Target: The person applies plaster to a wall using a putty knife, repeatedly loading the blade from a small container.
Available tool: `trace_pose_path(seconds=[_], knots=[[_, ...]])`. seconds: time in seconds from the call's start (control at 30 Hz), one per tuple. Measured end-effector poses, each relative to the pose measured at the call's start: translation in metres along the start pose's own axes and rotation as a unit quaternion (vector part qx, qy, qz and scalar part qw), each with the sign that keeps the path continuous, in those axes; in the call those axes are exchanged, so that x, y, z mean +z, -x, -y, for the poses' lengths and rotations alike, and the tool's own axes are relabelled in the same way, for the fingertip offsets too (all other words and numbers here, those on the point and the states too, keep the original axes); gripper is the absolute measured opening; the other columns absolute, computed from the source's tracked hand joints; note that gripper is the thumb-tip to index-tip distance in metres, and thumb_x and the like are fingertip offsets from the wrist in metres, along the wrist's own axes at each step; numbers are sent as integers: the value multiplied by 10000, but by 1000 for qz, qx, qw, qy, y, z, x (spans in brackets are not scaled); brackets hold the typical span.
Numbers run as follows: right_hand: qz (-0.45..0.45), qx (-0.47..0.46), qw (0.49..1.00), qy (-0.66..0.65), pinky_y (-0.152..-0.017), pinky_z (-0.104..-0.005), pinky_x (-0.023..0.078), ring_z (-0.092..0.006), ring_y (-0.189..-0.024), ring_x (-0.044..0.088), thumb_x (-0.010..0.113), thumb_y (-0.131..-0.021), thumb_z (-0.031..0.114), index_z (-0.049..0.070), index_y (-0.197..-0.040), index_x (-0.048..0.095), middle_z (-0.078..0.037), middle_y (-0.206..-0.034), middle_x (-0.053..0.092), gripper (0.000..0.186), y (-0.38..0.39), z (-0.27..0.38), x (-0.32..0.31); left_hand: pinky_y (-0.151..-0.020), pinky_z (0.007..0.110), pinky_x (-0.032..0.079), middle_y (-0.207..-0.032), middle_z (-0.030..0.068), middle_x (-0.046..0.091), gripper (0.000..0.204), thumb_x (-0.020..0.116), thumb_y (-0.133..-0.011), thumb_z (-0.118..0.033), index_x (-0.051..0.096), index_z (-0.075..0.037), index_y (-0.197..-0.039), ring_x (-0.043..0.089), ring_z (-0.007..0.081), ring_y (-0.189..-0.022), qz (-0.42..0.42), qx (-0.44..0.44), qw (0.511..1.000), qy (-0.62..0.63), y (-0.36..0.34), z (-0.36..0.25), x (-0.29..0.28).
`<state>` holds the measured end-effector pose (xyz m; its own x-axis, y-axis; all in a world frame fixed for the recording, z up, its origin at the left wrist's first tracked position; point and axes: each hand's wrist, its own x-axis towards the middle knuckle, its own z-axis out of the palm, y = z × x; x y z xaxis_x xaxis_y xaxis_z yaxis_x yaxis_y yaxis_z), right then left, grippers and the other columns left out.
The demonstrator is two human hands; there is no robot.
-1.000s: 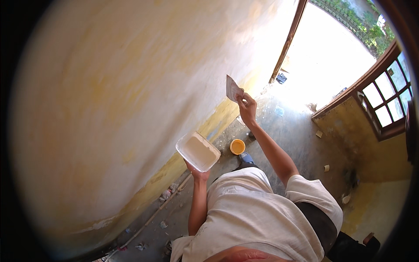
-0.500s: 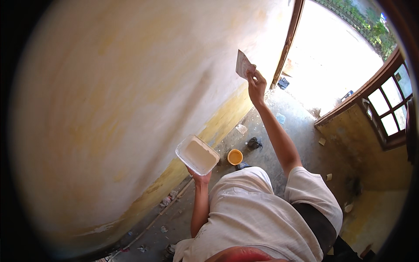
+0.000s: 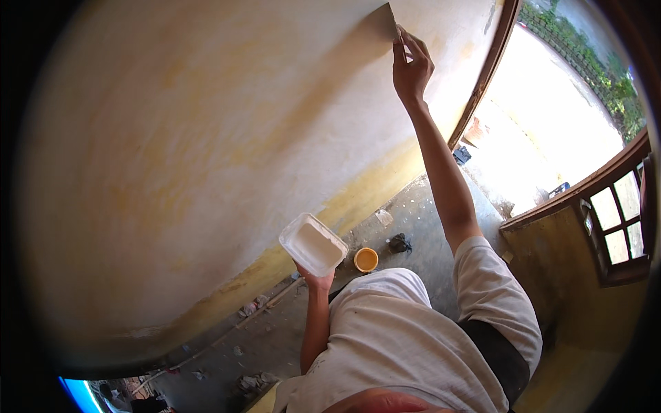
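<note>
My right hand is stretched far up and grips a thin, flat putty spreader. Its blade lies at or against the pale, patchy wall, casting a long shadow; exact contact is hard to tell. Lower down, my left hand supports a white rectangular plastic tub from below. Inside the tub is smooth cream-coloured paste. Most of the left fingers are hidden under the tub.
Near my feet stand a small orange bucket and a crumpled black bag. A long pole and litter lie along the wall's foot. An open doorway is ahead to the right, with a paned window beside it.
My right hand has risen and moved the spreader up to the wall, turning its blade. The tub stays in my left hand at nearly the same place. The head view has shifted.
</note>
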<state>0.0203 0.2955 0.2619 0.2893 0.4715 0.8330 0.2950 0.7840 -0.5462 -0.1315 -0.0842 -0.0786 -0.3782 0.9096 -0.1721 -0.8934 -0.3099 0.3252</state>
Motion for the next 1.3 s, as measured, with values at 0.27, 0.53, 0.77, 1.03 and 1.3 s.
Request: trace_pose_path(seconds=[0.27,0.53,0.77,1.03,1.3], knots=[[7,-91,995,41,-890,-393,565,-278,-1060,680,744,-859,3,127,-1270,737,-59,-1196,703,429,81,22,5,-1130,492,443,-1433,-8,605,564,461,-1043,-583,527,-231,-1479,564,241,-1327,-10,11,1000,26,6,1,26],[75,-1,997,3,-899,-411,551,-316,-1097,667,750,-839,-6,65,-1252,726,-107,-1215,702,419,154,55,5,-1102,492,479,-1418,-11,618,570,461,-1038,-602,538,-235,-1466,583,244,-1309,-30,15,999,5,16,-4,37],[140,25,989,-44,-799,-372,542,-287,-1002,650,764,-752,-48,160,-1367,687,-74,-1269,682,654,198,81,0,-1106,495,471,-1420,-24,615,578,461,-1031,-618,541,-242,-1463,585,238,-1301,-82,9,996,-31,18,-14,59],[239,118,961,-75,-820,-364,572,-270,-1025,688,695,-852,-76,101,-1271,728,-96,-1226,712,456,226,88,-30,-1142,498,433,-1417,0,623,568,460,-1038,-597,549,-227,-1460,581,249,-1314,-64,-19,998,-20,23,-30,92],[141,386,905,-112,-672,-319,532,-144,-786,660,639,-999,89,2,-1118,724,-74,-933,710,171,243,22,-65,-1065,486,512,-1360,2,655,553,474,-1044,-570,567,-190,-1435,639,244,-1230,-55,13,998,-29,17,-29,113]])
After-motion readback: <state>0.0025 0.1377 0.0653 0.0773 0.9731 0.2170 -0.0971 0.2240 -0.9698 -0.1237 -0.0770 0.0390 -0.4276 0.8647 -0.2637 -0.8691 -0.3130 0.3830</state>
